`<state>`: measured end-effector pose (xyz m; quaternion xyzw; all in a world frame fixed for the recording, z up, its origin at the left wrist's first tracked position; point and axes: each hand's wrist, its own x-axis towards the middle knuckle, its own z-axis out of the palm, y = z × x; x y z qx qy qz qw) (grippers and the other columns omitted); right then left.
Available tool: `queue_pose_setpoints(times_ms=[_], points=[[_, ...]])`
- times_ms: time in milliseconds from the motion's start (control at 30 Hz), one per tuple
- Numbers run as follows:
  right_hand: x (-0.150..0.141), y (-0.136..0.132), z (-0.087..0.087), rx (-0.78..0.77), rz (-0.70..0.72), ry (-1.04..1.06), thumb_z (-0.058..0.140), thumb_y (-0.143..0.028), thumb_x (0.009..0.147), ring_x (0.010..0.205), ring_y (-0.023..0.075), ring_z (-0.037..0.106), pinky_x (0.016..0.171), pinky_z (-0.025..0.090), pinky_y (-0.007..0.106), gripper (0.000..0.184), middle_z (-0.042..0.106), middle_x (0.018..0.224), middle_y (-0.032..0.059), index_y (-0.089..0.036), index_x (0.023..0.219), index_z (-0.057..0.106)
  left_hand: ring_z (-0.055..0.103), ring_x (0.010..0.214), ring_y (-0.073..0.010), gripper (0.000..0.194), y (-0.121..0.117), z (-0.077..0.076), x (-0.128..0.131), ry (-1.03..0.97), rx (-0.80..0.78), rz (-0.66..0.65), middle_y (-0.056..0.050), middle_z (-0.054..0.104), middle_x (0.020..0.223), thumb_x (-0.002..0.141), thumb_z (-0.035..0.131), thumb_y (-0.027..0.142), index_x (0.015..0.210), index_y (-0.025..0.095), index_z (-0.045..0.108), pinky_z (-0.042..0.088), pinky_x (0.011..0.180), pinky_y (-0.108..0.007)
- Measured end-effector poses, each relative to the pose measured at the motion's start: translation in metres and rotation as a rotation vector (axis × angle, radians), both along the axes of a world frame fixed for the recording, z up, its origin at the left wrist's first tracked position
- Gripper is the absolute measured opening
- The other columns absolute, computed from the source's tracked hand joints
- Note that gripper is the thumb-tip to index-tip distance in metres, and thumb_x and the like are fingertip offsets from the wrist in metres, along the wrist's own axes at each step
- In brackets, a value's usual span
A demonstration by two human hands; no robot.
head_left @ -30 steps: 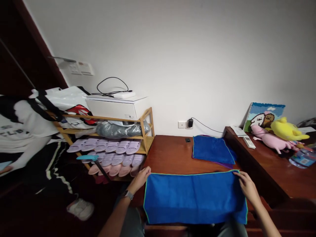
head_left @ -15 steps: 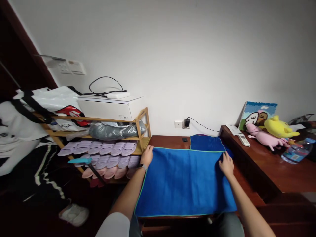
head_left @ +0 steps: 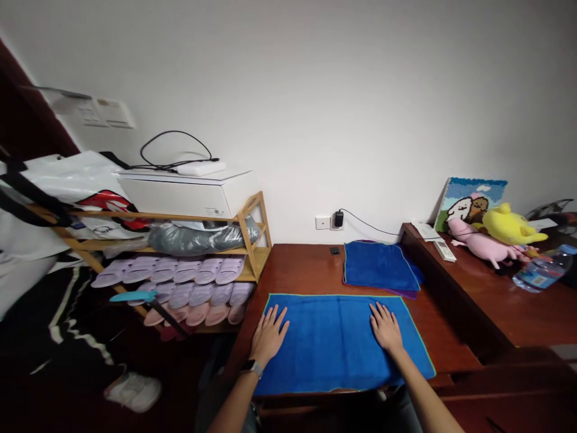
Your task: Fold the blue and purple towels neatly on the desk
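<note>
A blue towel (head_left: 333,343) with a light green edge lies spread on the brown wooden desk (head_left: 297,270), its near edge at the front of the desk. On the towel's left side my left hand (head_left: 269,334) rests flat, fingers spread. My right hand (head_left: 386,326) lies palm down on its right part, fingers apart too. Faint creases run down the towel's middle. Behind it, near the wall, sits a stack of folded cloths (head_left: 381,266), blue on top with purple showing below.
On the left stands a wooden shoe rack (head_left: 262,252) with rows of slippers (head_left: 202,270) and a white box (head_left: 180,195) on top. A person in striped trousers (head_left: 67,319) is at far left. The raised right ledge holds a remote (head_left: 445,251), plush toys (head_left: 509,225) and a bottle (head_left: 543,269).
The blue towel was held up by its two far corners, then brought forward and laid on the desk. Both hands have let go of the corners and now lie flat on it.
</note>
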<state>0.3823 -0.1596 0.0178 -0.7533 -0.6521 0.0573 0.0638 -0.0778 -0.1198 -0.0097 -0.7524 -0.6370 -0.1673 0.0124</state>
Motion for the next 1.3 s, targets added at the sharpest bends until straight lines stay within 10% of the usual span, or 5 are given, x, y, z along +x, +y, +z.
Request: queue_pose_setpoints(times_ms=[367,733,1033,1200,1300], points=[[-0.148,0.017,0.019,0.042,0.283,0.168,0.028,-0.046,0.111,0.166,0.0285,0.028,0.134,0.02,0.054,0.06,0.035,0.177,-0.001,-0.034,0.169,0.041,0.039,0.162,-0.0334,0.057,0.014,0.007,0.123,-0.027,-0.026,-0.265,-0.008,0.044,0.174,0.109,0.046,0.046,0.165,0.034,0.05,0.031,0.132,-0.06],[-0.042,0.044,-0.002,0.056,0.09,0.093,0.03,-0.054,0.111,0.165,0.034,0.03,0.132,0.021,0.059,0.061,0.04,0.176,-0.0013,-0.039,0.169,0.039,0.035,0.163,-0.0357,0.059,0.054,0.004,0.067,-0.032,-0.014,-0.036,-0.007,0.048,0.173,0.107,0.048,0.056,0.163,0.037,0.052,0.024,0.133,-0.063],[-0.067,0.061,0.015,-0.059,0.027,0.022,0.028,-0.043,0.11,0.168,0.0302,0.021,0.134,0.015,0.06,0.063,0.024,0.181,0.003,-0.03,0.172,0.032,0.037,0.162,-0.0371,0.059,0.066,0.015,0.089,-0.033,-0.044,-0.039,-0.01,0.048,0.172,0.108,0.045,0.051,0.163,0.032,0.052,0.026,0.131,-0.063],[-0.134,0.055,0.016,0.022,0.283,0.149,0.032,-0.046,0.111,0.167,0.0295,0.024,0.135,0.015,0.057,0.062,0.032,0.178,0.0016,-0.032,0.172,0.035,0.036,0.163,-0.0295,0.057,0.056,0.006,0.136,-0.022,-0.022,-0.307,-0.007,0.043,0.176,0.11,0.041,0.046,0.165,0.033,0.049,0.027,0.134,-0.055],[-0.138,0.053,0.011,0.03,0.328,0.179,0.028,-0.047,0.112,0.167,0.0293,0.025,0.135,0.018,0.055,0.062,0.033,0.177,-0.0008,-0.032,0.171,0.035,0.041,0.161,-0.0324,0.057,0.059,-0.002,0.13,-0.013,-0.041,-0.252,-0.007,0.048,0.172,0.109,0.043,0.05,0.164,0.036,0.051,0.031,0.131,-0.058]])
